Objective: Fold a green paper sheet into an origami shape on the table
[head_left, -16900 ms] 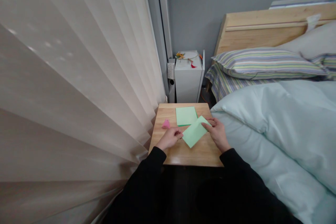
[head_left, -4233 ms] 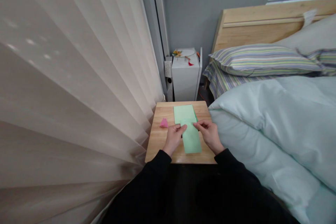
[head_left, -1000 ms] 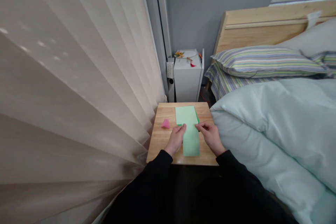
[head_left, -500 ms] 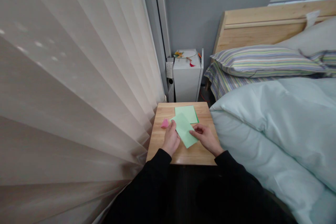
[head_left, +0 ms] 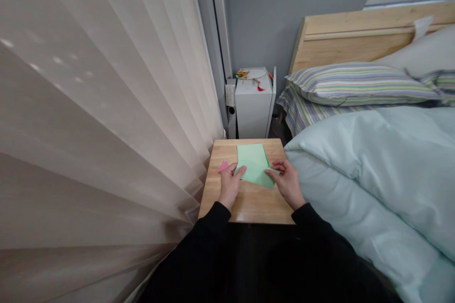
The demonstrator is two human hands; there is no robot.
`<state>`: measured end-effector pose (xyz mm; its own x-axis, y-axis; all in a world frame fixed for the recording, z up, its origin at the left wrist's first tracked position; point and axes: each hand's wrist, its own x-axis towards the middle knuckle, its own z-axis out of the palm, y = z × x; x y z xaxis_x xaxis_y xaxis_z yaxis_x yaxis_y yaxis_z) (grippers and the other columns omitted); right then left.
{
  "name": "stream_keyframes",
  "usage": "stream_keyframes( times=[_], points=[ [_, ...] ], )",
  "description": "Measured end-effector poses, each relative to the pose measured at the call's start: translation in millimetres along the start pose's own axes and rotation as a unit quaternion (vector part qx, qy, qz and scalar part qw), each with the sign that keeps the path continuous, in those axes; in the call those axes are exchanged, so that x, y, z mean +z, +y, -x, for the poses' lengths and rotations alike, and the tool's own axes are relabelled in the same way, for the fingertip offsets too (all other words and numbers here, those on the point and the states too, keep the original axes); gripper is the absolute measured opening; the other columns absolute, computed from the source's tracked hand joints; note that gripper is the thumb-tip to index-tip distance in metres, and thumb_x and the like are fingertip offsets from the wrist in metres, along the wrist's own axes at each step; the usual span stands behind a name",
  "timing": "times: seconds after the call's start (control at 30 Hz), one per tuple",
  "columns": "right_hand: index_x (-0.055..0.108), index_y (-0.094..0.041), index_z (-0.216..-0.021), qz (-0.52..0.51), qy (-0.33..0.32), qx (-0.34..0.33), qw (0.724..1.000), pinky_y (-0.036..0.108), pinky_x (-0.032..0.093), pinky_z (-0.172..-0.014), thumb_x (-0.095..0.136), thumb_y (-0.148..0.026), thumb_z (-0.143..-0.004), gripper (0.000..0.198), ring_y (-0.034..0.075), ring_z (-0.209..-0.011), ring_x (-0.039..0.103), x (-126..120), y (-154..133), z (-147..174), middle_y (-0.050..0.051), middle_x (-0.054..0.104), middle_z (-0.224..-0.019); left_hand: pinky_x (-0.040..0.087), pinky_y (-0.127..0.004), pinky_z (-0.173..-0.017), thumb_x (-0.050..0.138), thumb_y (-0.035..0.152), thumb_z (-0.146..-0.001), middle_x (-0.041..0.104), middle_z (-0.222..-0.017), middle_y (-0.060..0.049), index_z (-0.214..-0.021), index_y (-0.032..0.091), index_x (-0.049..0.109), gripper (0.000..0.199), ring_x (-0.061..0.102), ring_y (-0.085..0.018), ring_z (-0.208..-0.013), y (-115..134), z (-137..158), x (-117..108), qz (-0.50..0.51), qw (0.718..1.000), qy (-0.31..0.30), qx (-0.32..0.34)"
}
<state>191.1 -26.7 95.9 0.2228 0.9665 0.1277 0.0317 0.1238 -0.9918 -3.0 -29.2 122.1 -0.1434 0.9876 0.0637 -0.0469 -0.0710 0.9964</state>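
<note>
A light green sheet of paper (head_left: 256, 176) is held between my two hands, low over a small wooden table (head_left: 256, 209). My left hand (head_left: 231, 183) pinches its left end, thumb on top. At the right end, my right hand (head_left: 285, 180) grips it between thumb and fingers. Behind the held sheet lies a stack of green paper (head_left: 250, 152), with a darker green edge along its right side; the held sheet overlaps its near part. A small pink folded paper (head_left: 223, 166) sits just left of my left hand, partly covered by it.
Pleated pale curtains (head_left: 142, 104) hang close on the left. To the right is a bed with a pale blue quilt (head_left: 373, 165) and a striped pillow (head_left: 362, 84). A white cabinet (head_left: 253, 109) stands behind the table, with small ornaments on top.
The held sheet has turned from steeply slanted to nearly level, lying wide between my hands. My right hand has shifted slightly right and up to its right end.
</note>
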Motion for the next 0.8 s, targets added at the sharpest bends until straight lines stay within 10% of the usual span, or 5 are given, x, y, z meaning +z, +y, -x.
stream_keyframes(
  times=[0.4, 0.8],
  points=[
    [0.067, -0.022, -0.088, 0.018, 0.002, -0.033, 0.999, 0.036, 0.051, -0.071, 0.087, -0.057, -0.064, 0.047, 0.023, -0.078, 0.065, -5, -9, -3, 0.006, 0.072, -0.090, 0.050, -0.034, -0.091, 0.080, 0.024, -0.077, 0.074, -0.093, -0.005, -0.116, 0.021, 0.073, 0.040, 0.067, -0.021, -0.083, 2, 5, 1, -0.015, 0.999, -0.012, 0.035],
    [0.079, -0.020, -0.089, 0.083, -0.021, -0.022, 0.996, 0.033, 0.043, -0.060, 0.081, -0.059, -0.073, 0.042, 0.019, -0.061, 0.055, -12, 1, -5, 0.003, 0.070, -0.070, 0.050, -0.035, -0.084, 0.075, 0.024, -0.079, 0.049, -0.056, 0.004, -0.094, 0.021, 0.081, 0.017, 0.041, -0.015, -0.057, -2, -3, -5, -0.075, 0.996, -0.009, 0.044]
  ],
)
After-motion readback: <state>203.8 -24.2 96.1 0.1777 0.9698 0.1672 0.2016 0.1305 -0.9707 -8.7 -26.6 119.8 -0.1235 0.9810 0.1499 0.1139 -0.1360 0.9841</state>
